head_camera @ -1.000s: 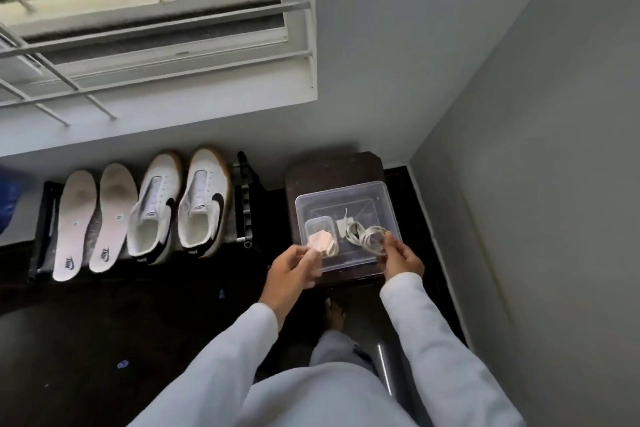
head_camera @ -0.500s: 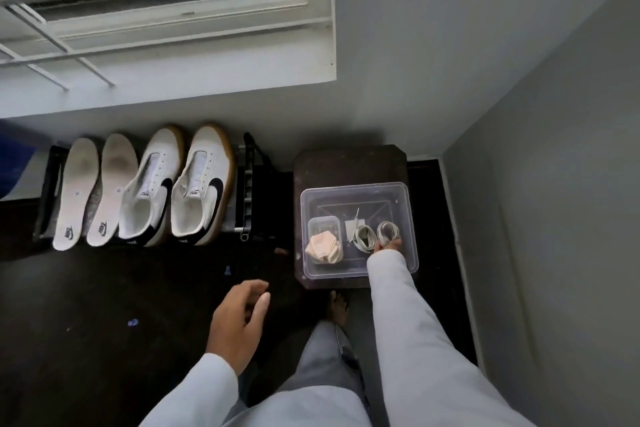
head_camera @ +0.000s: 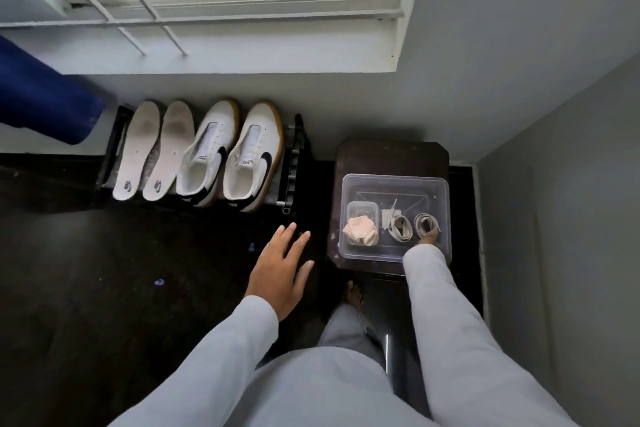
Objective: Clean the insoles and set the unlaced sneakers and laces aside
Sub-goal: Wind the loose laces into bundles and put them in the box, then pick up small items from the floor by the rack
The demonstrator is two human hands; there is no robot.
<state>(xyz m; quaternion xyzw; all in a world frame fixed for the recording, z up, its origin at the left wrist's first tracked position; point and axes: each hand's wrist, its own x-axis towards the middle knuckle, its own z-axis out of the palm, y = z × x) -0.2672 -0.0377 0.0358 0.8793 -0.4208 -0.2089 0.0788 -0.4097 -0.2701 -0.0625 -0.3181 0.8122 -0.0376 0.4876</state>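
While right hand (head_camera: 429, 240) touches coiled flat lace (head_camera: 418, 226) — grip unclear.

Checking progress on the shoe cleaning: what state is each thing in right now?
sneakers: unlaced, side by side
insoles: out, lying beside the sneakers
laces: coiled, inside the bin
bin: open, no lid on
left hand: open, holding nothing
right hand: in the bin at one coil, grip hidden
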